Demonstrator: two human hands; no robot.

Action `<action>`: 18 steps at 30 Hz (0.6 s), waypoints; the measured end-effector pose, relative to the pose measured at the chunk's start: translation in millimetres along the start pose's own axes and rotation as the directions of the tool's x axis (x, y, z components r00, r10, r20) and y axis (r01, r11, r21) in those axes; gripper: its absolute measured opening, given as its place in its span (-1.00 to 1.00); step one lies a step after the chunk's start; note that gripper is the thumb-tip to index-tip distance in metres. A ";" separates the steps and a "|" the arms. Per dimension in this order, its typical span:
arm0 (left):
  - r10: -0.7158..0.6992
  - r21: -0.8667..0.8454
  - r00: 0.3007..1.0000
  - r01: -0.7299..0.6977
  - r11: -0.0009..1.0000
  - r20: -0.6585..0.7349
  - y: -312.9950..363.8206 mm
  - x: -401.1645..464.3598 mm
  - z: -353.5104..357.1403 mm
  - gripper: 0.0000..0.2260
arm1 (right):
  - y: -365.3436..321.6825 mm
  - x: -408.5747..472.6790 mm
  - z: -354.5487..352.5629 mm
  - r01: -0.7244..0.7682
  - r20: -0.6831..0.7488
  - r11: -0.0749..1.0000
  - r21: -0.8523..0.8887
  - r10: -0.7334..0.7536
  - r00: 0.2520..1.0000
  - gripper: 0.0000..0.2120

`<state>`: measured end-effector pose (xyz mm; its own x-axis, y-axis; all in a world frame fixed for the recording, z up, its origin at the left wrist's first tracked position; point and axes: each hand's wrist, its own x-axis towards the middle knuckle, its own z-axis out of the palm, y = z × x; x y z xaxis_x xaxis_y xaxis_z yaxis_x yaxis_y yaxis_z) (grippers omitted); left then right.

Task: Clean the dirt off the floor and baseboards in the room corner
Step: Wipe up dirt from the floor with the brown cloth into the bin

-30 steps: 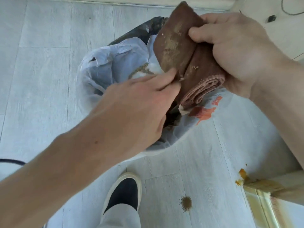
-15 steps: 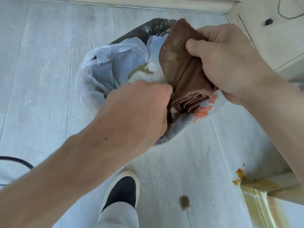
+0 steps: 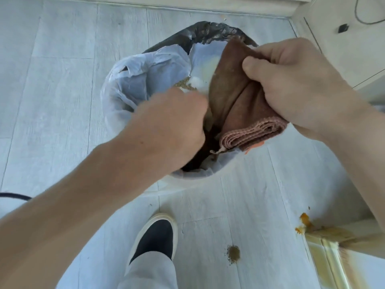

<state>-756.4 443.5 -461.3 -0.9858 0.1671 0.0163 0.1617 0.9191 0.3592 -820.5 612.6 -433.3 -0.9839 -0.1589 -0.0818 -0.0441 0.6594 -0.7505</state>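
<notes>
Right hand [image 3: 295,88] grips the folded brown cloth [image 3: 235,101] over the white-lined bin [image 3: 125,84] so grit falls inside; left hand [image 3: 175,126], fingers curled, brushes it.

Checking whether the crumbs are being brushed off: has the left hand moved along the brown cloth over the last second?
Yes. The left hand has slid down the cloth toward the bin's near rim, fingers now curled.

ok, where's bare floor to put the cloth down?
Bare floor left of the trash bin, and between bin and shoe. Crowded bottom right: brown dirt pile, orange smears at the baseboard.
</notes>
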 end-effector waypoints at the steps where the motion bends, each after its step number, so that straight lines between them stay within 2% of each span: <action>1: 0.007 -0.024 0.998 -0.008 1.000 -0.067 -1.1 1.3 -3.7 -0.57 | 0.2 -0.1 -0.5 0.002 0.010 1.000 -0.011 -0.002 1.000 -0.71; 2: 0.038 -0.069 0.992 -0.046 0.997 -0.117 -1.3 1.1 -4.4 -0.50 | -0.1 -0.6 -1.2 0.007 0.016 1.000 -0.017 -0.007 1.000 -0.69; 4: 0.081 -0.064 0.996 -0.084 0.994 -0.037 -1.2 3.5 0.2 -0.52 | -4.0 -1.3 -2.8 0.019 0.006 1.000 -0.018 -0.019 1.000 -0.67; 5: 0.038 -0.018 0.998 -0.038 0.999 0.041 -3.0 3.9 1.4 -0.59 | -4.7 -1.9 -3.3 0.020 -0.004 1.000 -0.023 -0.020 1.000 -0.66; 6: -0.013 0.009 0.999 0.013 1.000 0.043 -6.6 4.3 2.5 -0.63 | -3.7 -2.0 -3.5 0.016 -0.011 0.999 -0.030 -0.016 1.000 -0.65; 7: -0.024 -0.003 0.999 0.024 1.000 -0.023 -8.2 5.1 0.3 -0.59 | -2.4 -2.3 -3.3 0.013 -0.011 0.999 -0.034 -0.014 1.000 -0.63; 9: 0.072 -0.051 0.989 -0.079 0.996 -0.128 -4.8 2.5 -4.3 -0.41 | -0.5 -2.7 -1.7 0.015 -0.003 1.000 -0.024 -0.016 1.000 -0.61; 10: 0.121 -0.029 0.989 -0.124 0.992 -0.088 -1.5 2.2 -5.5 -0.37 | 0.0 -2.5 -1.4 0.018 -0.004 1.000 -0.014 -0.018 1.000 -0.62; 12: 0.057 0.058 0.996 -0.061 0.996 0.063 -0.5 -0.7 -3.1 -0.49 | 1.2 -4.3 -1.4 0.020 -0.015 1.000 -0.014 -0.020 1.000 -0.63; 13: 0.027 0.056 0.999 -0.029 0.998 0.039 -3.5 0.3 -2.7 -0.55 | 2.4 -5.0 -1.6 0.022 -0.021 1.000 -0.023 -0.022 1.000 -0.61; 14: 0.046 0.027 0.999 -0.046 0.999 -0.018 -3.9 0.2 -5.7 -0.52 | 2.9 -4.5 -1.4 0.028 -0.024 0.999 -0.022 -0.028 0.999 -0.59; 16: 0.143 -0.020 0.986 -0.145 0.989 -0.085 -1.9 -3.7 -10.8 -0.40 | 3.1 -3.2 -2.1 0.035 -0.037 0.999 0.019 -0.034 0.999 -0.58; 18: 0.118 0.031 0.993 -0.119 0.992 0.021 -4.6 -8.7 -6.0 -0.45 | 1.9 -0.6 -4.3 0.032 -0.078 0.998 0.059 -0.028 0.997 -0.57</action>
<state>-748.9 435.7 -457.5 -0.9587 0.2818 0.0394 0.2790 0.9034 0.3256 -820.7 617.1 -431.9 -0.9928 -0.1195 -0.0096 -0.0657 0.6094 -0.7901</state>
